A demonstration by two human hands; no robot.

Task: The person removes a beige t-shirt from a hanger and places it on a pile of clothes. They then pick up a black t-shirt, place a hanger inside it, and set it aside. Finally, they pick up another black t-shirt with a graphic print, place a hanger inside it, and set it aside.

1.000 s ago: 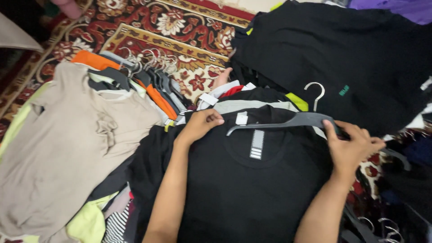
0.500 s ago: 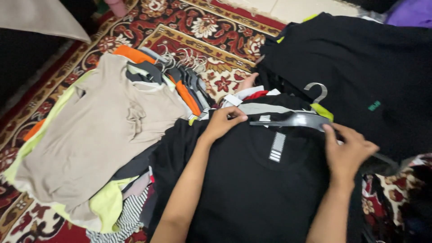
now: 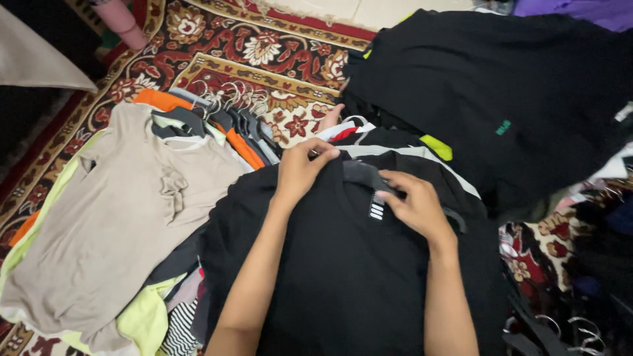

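Note:
A black t-shirt [image 3: 343,277] lies spread in front of me over other clothes. My left hand [image 3: 300,168] pinches its collar at the left shoulder. My right hand [image 3: 412,204] rests at the neckline, over a grey plastic hanger [image 3: 361,173] whose arms sit inside the shirt; one arm end [image 3: 455,217] shows to the right. A small white striped label [image 3: 376,211] is just under my right fingers.
A beige shirt [image 3: 125,211] tops a pile of hung clothes on the left, hanger hooks [image 3: 231,95] fanned above. A heap of black garments [image 3: 501,86] lies at the upper right. Loose hangers [image 3: 554,329] sit lower right on the patterned red carpet [image 3: 264,46].
The grey hanger, earlier lying on top of the collar with its hook showing, has gone into the shirt's neck. My right hand moved left from the hanger's end to the neckline.

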